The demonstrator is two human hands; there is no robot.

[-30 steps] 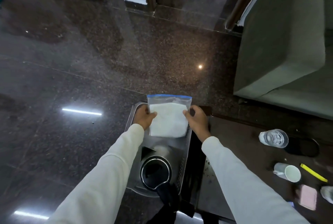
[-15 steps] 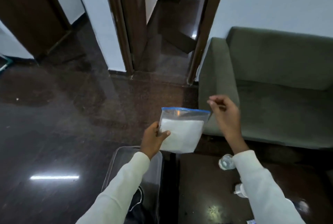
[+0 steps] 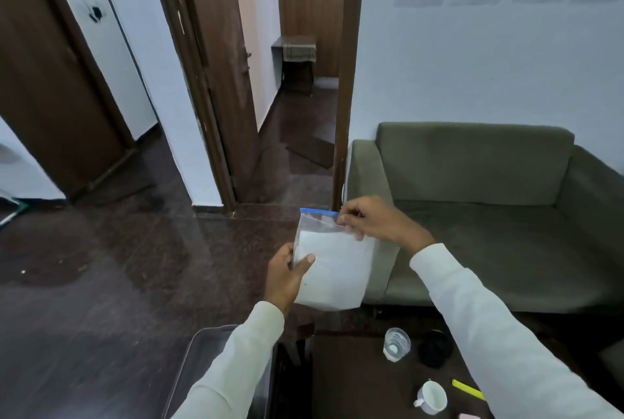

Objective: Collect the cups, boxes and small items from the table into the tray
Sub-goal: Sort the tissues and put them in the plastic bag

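Glass cup, white mug and yellow marker sit on the dark table, tray alongside left. Up in the air, the left hand grips the zip bag by its side, while the right hand pinches its blue top edge.

A single head-worn wide-angle view looks forward and slightly down across the room, close above the person's arms. The tabletop fills the lower right of the frame, the sofa the right, doorways the upper left.

2 long off-white sleeves, plain, snug at the wrists
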